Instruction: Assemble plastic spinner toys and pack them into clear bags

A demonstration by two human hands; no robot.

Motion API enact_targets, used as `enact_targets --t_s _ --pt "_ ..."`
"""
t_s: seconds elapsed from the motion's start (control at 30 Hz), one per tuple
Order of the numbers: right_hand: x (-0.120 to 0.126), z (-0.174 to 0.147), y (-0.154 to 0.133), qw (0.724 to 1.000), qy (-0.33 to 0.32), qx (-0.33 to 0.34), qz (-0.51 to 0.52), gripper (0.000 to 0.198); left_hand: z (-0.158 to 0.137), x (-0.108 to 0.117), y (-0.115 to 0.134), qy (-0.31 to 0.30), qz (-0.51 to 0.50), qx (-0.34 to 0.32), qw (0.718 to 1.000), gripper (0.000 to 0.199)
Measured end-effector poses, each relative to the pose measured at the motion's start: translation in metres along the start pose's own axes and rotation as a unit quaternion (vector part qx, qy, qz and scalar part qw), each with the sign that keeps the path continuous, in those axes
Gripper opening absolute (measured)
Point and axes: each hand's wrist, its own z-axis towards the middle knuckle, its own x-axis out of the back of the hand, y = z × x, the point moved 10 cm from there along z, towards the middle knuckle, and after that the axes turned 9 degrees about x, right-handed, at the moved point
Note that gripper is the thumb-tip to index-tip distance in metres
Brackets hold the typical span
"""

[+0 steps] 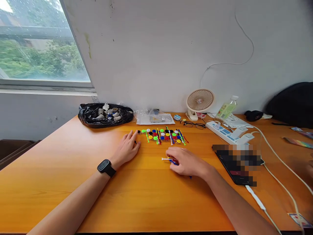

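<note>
My left hand (127, 148), with a black watch (106, 167) on its wrist, lies flat on the table with its fingers stretched out. Its fingertips are beside a black disc (139, 132) at the left end of a group of small coloured plastic discs (151, 137). Thin coloured plastic sticks (171, 137) with flared ends lie among the discs. Nearer to me, my right hand (186, 160) is closed around several similar plastic sticks (166, 159); white, yellow, red and blue parts show. Its palm hides the rest of them.
A black plastic bag (88, 114) with grey pieces stands at the back left. Behind the discs is a clear packet (156, 118). Glasses (193, 124), a clip fan (200, 101), a bottle (227, 107), a power strip (221, 131) and a phone (227, 163) with cables occupy the right.
</note>
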Motion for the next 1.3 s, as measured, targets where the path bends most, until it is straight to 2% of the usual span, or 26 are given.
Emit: enact_targets --t_s 0.13,0.27,0.4,0.53,0.63,0.73,0.8,0.93,1.03,1.13,1.2,1.3 --pt "0.000 -0.010 0.022 0.999 -0.032 -0.035 -0.002 0.018 0.000 -0.007 0.000 -0.025 -0.010 -0.001 1.000 0.066" --pt "0.009 -0.013 0.031 0.998 -0.015 -0.062 -0.014 0.012 0.002 -0.009 0.003 -0.050 -0.011 -0.024 0.998 0.062" --pt "0.012 -0.021 0.018 0.996 0.012 -0.087 -0.025 0.031 0.003 -0.012 0.004 -0.067 0.003 -0.035 0.997 0.060" --pt "0.003 -0.043 0.003 0.988 0.056 -0.114 -0.092 0.049 0.003 -0.005 0.008 -0.025 -0.008 -0.052 0.998 0.059" --pt "-0.007 -0.059 0.003 0.978 0.084 -0.130 -0.142 0.041 0.002 0.004 0.010 0.025 -0.031 -0.060 0.997 0.054" --pt "-0.007 -0.072 0.021 0.966 0.107 -0.150 -0.180 0.039 0.002 0.009 0.011 0.054 -0.047 -0.057 0.996 0.034" --pt "-0.002 -0.080 0.040 0.956 0.118 -0.171 -0.207 0.040 0.001 0.010 0.014 0.052 -0.075 -0.057 0.994 0.025" --pt "0.015 -0.091 0.072 0.933 0.131 -0.216 -0.255 0.045 -0.005 0.009 0.024 0.017 -0.148 -0.057 0.987 0.021" --pt "0.032 -0.101 0.075 0.921 0.161 -0.238 -0.263 0.052 -0.010 0.009 0.033 -0.006 -0.168 -0.065 0.984 0.020" --pt "0.056 -0.127 0.067 0.899 0.224 -0.250 -0.281 0.061 -0.013 0.009 0.036 -0.015 -0.170 -0.067 0.983 0.019" --pt "0.069 -0.159 0.068 0.872 0.263 -0.276 -0.306 0.071 -0.013 0.009 0.037 -0.018 -0.170 -0.067 0.983 0.018" --pt "0.066 -0.216 0.091 0.840 0.245 -0.364 -0.319 0.098 -0.013 0.009 0.037 -0.020 -0.175 -0.066 0.982 0.019"
